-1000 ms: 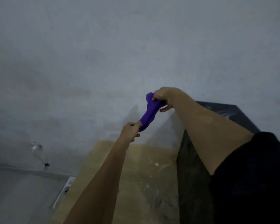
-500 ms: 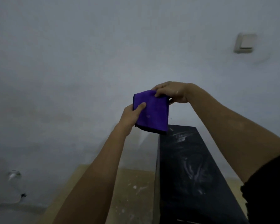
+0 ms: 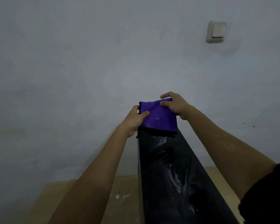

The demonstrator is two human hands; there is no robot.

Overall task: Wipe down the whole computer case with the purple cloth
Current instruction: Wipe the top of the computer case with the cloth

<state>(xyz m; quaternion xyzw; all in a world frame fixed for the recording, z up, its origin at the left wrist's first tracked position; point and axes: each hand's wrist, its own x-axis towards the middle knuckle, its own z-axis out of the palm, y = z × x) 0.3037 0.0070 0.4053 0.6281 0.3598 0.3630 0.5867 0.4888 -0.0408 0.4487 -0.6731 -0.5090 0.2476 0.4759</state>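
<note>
The purple cloth [image 3: 158, 118], folded into a square with a dark hem, is held up over the far end of the black computer case [image 3: 173, 175]. My left hand [image 3: 134, 120] pinches its left edge, thumb on the front. My right hand [image 3: 173, 105] grips its top right corner. The case stands upright and runs from the cloth toward the lower right; its top face shows pale dust smears. The far end of the case is hidden behind the cloth.
The case stands on a light wooden table [image 3: 123, 199] flecked with white spots. A plain grey wall [image 3: 87, 70] rises close behind it, with a white light switch [image 3: 216, 31] at the upper right.
The twisted cloth has been spread into a flat folded square between both hands. The view has swung so the case now lies centred below the cloth.
</note>
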